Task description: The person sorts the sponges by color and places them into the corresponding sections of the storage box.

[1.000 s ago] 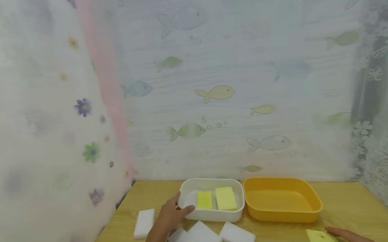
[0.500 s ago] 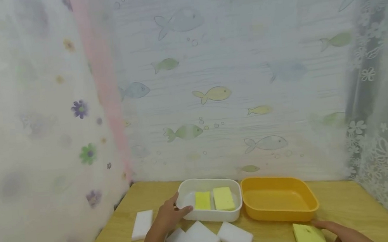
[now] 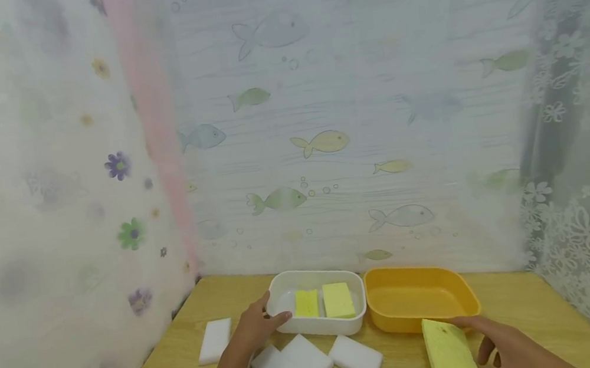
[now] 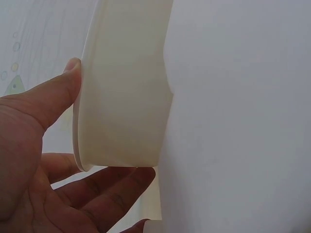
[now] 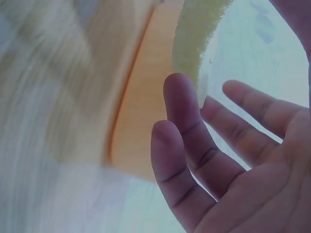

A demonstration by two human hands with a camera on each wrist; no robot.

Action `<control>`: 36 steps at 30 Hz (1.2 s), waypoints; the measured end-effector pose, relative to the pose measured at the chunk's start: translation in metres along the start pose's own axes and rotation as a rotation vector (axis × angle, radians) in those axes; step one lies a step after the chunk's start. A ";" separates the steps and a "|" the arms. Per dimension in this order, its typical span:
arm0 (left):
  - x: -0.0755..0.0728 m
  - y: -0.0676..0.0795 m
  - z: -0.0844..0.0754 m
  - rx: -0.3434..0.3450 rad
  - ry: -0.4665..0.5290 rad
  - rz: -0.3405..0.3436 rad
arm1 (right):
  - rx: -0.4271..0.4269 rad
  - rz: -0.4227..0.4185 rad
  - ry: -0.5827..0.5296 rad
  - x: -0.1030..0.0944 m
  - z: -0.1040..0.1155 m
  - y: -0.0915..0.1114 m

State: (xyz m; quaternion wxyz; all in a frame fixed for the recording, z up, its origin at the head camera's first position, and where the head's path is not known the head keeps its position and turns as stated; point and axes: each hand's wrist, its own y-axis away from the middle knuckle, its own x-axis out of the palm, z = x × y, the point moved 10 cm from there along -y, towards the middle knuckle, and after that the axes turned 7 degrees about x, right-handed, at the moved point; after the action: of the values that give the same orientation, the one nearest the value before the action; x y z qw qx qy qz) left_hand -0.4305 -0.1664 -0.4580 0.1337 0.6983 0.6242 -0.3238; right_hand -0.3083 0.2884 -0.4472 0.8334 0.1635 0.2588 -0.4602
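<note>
My left hand (image 3: 257, 325) holds the left end of a white plastic tub (image 3: 316, 327). In the left wrist view its thumb lies on the rim and fingers reach along the outer wall. Two yellow sponges, a smaller one (image 3: 306, 304) and a larger one (image 3: 338, 300), lie inside the tub. My right hand (image 3: 510, 346) grips another yellow sponge (image 3: 448, 348) by its edges, tilted in front of the orange tub (image 3: 418, 301). The right wrist view shows part of that sponge (image 5: 194, 43) beyond two fingers, with the orange tub's wall (image 5: 146, 92) behind it.
Several white sponge blocks lie on the wooden table (image 3: 520, 304): one block (image 3: 216, 341) at the left, another (image 3: 357, 358) in front of the white tub, and an overlapping pair (image 3: 308, 359) beside it. A fish-print curtain (image 3: 329, 204) hangs behind both tubs.
My right hand has brought the yellow sponge leftward and up in the head view, toward the orange tub. The left hand stays on the white tub; the head view shifts slightly.
</note>
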 end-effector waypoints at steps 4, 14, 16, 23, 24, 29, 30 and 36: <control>-0.001 0.001 0.000 -0.009 -0.012 -0.003 | 0.032 -0.037 0.074 0.001 0.011 -0.006; 0.002 -0.004 0.005 0.000 -0.015 -0.012 | 0.000 -0.154 0.236 -0.004 0.048 -0.022; 0.002 -0.005 0.007 -0.011 -0.006 -0.013 | -0.017 -0.175 0.259 -0.004 0.055 -0.026; 0.003 -0.005 0.012 -0.036 -0.017 -0.012 | -0.055 -0.239 0.317 -0.004 0.070 -0.044; 0.003 -0.005 0.011 -0.030 -0.018 -0.010 | -0.048 -0.245 0.329 -0.005 0.071 -0.048; 0.003 -0.005 0.009 -0.017 -0.011 -0.008 | -0.050 -0.294 0.393 -0.006 0.081 -0.063; 0.003 -0.006 0.009 -0.018 -0.010 -0.010 | -0.057 -0.306 0.407 -0.006 0.084 -0.066; 0.002 -0.004 0.010 -0.036 -0.007 -0.013 | -0.045 -0.325 0.443 -0.004 0.097 -0.082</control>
State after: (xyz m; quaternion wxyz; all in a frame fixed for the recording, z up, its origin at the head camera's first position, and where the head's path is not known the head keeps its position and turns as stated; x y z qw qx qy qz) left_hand -0.4368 -0.1701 -0.4655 0.1463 0.6905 0.6341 -0.3158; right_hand -0.3529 0.1987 -0.3690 0.6750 0.1980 0.4677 -0.5352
